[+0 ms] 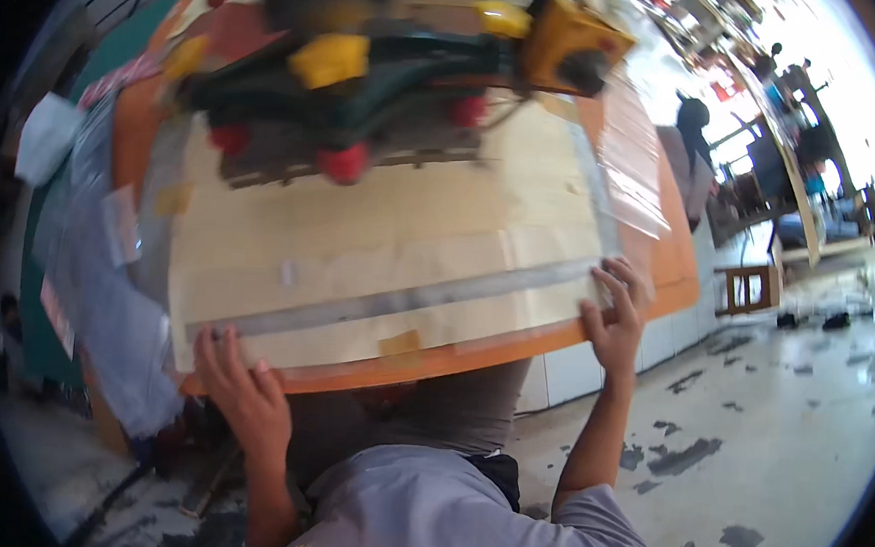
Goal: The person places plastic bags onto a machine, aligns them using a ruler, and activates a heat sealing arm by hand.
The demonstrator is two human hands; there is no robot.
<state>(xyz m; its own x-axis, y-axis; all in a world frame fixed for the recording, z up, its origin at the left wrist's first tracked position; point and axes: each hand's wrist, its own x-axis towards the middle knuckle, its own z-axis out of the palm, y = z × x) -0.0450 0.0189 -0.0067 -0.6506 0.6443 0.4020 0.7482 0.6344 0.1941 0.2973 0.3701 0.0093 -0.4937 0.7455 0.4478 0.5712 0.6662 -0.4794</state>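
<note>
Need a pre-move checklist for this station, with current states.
1. Left hand at the grey strip's left end: ok.
2. Right hand at its right end: ok.
3. Both hands clear of the dark green machine frame: ok, the frame is over the far part of the cream sheet.
4. Clear plastic off the strip: ok, it lies left of the sheet.
5. Strip fixed to the sheet: cannot tell.
6. Yellow box's switch setting: cannot tell, too blurred.
</note>
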